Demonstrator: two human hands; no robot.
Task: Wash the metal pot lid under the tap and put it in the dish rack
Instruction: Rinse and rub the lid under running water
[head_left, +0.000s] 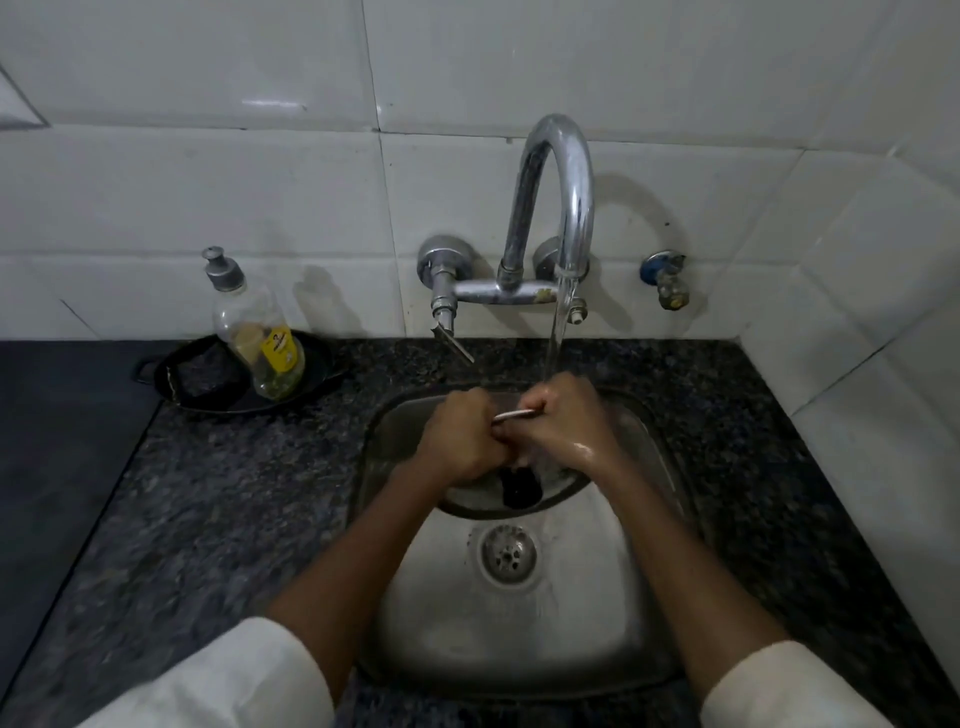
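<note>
You hold the round, shiny metal pot lid low in the square steel sink, tilted so its face turns up toward the running water and its dark knob shows below your knuckles. Both hands are closed on its upper rim: your left hand in a tight fist, your right hand curled just beside it, wet and glistening. That two-handed grip likely steadies the slick lid while the stream strikes.

The curved chrome tap pours straight onto your right hand and the rim, so runoff falls to the round drain rather than the speckled dark stone table. A clear soap bottle with a yellow label stands in a black dish, within reach on your left. No dish rack is visible.
</note>
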